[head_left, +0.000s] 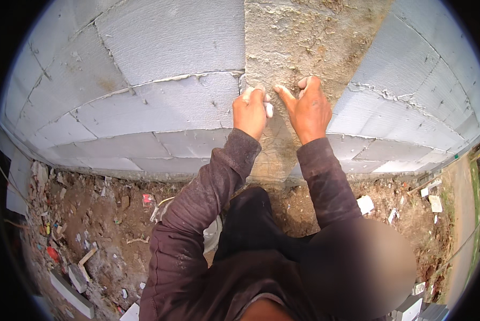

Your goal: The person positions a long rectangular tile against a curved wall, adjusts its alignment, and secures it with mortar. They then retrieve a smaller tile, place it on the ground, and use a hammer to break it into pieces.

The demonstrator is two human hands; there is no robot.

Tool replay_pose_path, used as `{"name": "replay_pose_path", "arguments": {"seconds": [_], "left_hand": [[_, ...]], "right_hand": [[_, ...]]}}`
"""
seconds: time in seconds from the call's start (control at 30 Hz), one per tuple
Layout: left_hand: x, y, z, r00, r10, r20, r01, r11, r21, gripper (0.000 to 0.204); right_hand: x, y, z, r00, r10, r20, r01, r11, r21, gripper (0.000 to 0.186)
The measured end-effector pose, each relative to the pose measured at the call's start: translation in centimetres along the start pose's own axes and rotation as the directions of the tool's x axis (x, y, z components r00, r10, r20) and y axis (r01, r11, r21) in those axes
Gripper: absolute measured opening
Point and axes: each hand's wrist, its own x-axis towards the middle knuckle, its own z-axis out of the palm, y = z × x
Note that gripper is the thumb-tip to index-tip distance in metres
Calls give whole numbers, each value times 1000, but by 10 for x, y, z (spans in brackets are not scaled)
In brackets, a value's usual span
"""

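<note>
Both of my hands are raised close together in front of a rough, tan concrete column [309,40]. My left hand [250,112] is closed, its fingers curled and their tips coated in white dust. Whatever it may pinch is hidden or too small to make out. A short gap to the right, my right hand [310,111] has curled fingers, with its thumb pointing toward the left hand. I cannot make out anything held there either. Grey-white block walls [170,40] with pale mortar joints flank the column on both sides.
At my left side, a pale bucket [212,235] is partly covered by my arm. Brown dirt ground [109,219] with scattered rubble and scraps runs along the wall's foot. Loose blocks [71,294] lie at the lower left. A paved strip [462,214] is at the far right.
</note>
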Motion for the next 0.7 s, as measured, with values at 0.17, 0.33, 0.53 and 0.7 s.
{"name": "replay_pose_path", "arguments": {"seconds": [0.17,0.33,0.53,0.7], "left_hand": [[-8,-1,33,986,-36,160,90,933,-347,25],[3,-16,29,980,58,189,-41,995,-94,37],[7,-27,36,947,47,317,-23,997,-79,41],[16,-28,33,900,60,431,-20,995,-97,41]], "right_hand": [[14,42,-11,977,-98,187,-2,883,468,25],[35,53,-39,852,-193,487,-147,804,576,33],[36,58,-41,876,-271,400,165,946,281,24],[42,49,-33,904,-194,380,77,951,301,21]]}}
